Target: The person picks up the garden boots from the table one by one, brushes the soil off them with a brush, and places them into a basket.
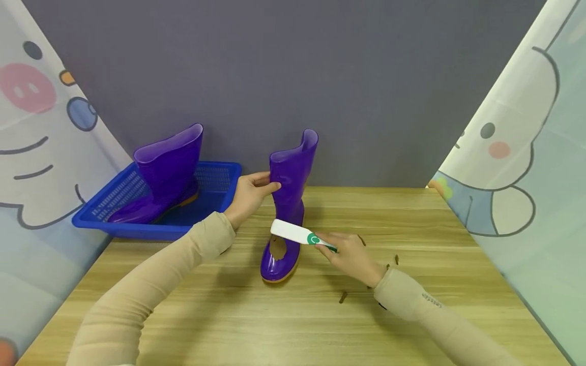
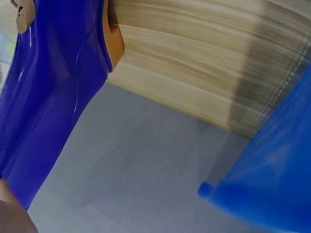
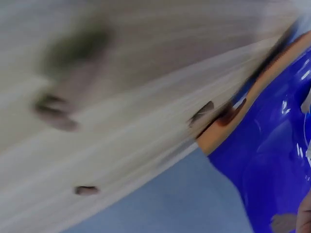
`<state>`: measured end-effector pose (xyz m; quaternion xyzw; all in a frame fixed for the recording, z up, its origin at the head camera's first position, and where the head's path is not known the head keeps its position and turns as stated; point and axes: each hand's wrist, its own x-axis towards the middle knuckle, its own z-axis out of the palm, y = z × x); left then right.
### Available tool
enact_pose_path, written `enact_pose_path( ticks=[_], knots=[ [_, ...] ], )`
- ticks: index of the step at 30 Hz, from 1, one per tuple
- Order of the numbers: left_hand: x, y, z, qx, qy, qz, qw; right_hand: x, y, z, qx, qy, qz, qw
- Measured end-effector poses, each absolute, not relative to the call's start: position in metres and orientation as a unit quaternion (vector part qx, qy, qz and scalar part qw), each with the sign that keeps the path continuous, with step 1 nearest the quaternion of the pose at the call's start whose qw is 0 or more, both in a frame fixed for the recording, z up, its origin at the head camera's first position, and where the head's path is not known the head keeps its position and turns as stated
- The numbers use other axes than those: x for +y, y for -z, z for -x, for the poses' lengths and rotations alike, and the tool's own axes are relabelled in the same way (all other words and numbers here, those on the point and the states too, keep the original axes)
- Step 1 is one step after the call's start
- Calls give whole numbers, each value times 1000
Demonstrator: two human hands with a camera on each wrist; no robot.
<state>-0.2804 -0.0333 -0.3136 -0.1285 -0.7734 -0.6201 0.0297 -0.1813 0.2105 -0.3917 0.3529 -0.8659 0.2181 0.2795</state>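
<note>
A purple rain boot with an orange sole stands upright on the wooden table, toe toward me. My left hand pinches the side of its shaft, thumb in front. In the left wrist view, part of that hand shows against the purple shaft. My right hand grips the green-and-white handle of a white brush, whose underside is hidden. The brush crosses in front of the ankle, just above a tan mud patch on the boot's instep. The right wrist view catches the boot's side.
To the left, a blue plastic basket holds a second purple boot, tilted with its toe to the left. Several brown crumbs lie on the wooden table, mostly to the right. A grey wall rises behind it.
</note>
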Motion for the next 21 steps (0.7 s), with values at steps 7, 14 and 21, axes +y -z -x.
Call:
enact_pose_path(
  ticks=[7,14,21],
  knots=[
    [-33,314,278,-777,617,119,29,191,393,191,-862,-86,-361,346],
    [-38,314,276,-775,619,124,38,185,386,188,-893,-115,-342,268],
    [-41,313,279,-774,617,133,50,184,379,182,-910,-183,-321,188]
  ],
)
